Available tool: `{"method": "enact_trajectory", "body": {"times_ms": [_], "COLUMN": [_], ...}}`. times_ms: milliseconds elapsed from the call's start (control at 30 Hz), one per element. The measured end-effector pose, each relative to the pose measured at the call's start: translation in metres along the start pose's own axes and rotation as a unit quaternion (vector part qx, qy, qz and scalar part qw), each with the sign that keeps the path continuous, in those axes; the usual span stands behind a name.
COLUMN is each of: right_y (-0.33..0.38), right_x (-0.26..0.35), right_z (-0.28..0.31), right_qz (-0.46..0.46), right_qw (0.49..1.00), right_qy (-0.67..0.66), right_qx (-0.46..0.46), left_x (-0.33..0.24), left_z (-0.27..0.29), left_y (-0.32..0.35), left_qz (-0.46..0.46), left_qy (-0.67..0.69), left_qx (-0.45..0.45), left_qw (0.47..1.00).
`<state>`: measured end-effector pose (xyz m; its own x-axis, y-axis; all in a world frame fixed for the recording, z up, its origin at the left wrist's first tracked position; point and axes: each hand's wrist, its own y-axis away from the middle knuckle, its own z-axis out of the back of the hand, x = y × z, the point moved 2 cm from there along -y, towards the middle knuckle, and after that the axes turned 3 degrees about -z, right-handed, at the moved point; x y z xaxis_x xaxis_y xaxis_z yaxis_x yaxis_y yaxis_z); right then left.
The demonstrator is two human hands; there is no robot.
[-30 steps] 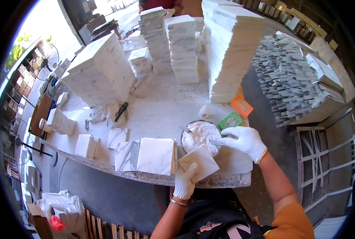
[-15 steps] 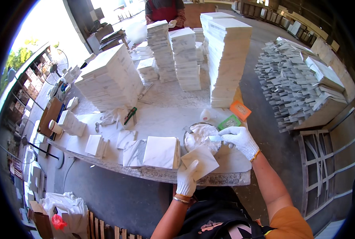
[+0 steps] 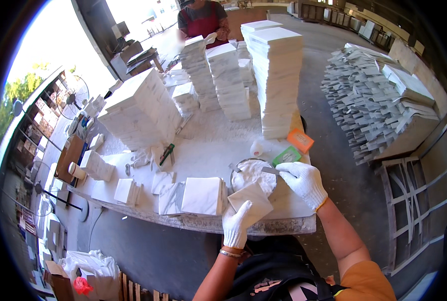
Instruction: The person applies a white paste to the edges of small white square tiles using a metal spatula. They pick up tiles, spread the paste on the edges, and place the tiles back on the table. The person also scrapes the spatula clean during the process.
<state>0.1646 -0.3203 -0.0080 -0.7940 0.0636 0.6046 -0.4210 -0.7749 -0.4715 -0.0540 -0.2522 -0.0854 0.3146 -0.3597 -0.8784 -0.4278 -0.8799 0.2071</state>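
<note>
My left hand (image 3: 237, 226), in a white knit glove, grips a square white marble tile (image 3: 253, 201) by its near edge, thumb on top. The tile is tilted beside the near rim of a round bowl (image 3: 233, 186) of white paste (image 3: 251, 173). Closed in a pinch, my gloved right hand (image 3: 306, 184) holds a small putty knife (image 3: 270, 170); its flat blade is over the right part of the paste, and its handle is hidden by the fingers. A second flat metal strip (image 3: 234, 167) leans on the bowl's left rim.
Left of the bowl stands a short row of white tiles (image 3: 202, 195). Green (image 3: 286, 156) and orange (image 3: 300, 141) boxes lie behind my right hand. Tall tile stacks (image 3: 276, 80) rise farther back. A green-handled tool (image 3: 167, 154) lies left. Across the table stands a person (image 3: 208, 20).
The putty knife's blade has turned and now looks darker, slightly higher over the paste. My left hand still holds the tile. The whole view has shifted a little.
</note>
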Motion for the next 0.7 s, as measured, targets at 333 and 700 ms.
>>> {"method": "enact_trajectory", "body": {"times_ms": [333, 700], "right_y": [0.052, 0.121], "right_x": [-0.028, -0.062], "right_z": [-0.003, 0.031], "right_qz": [-0.069, -0.151], "right_qw": [0.997, 0.988], "right_qy": [0.021, 0.015], "right_qx": [0.003, -0.038], "left_x": [-0.068, -0.070], "left_z": [-0.045, -0.051], "left_y": [-0.020, -0.003], "left_qz": [-0.365, -0.146], "left_qy": [-0.556, -0.420], "left_qx": [0.003, 0.189], "left_qw": [0.747, 0.875]}}
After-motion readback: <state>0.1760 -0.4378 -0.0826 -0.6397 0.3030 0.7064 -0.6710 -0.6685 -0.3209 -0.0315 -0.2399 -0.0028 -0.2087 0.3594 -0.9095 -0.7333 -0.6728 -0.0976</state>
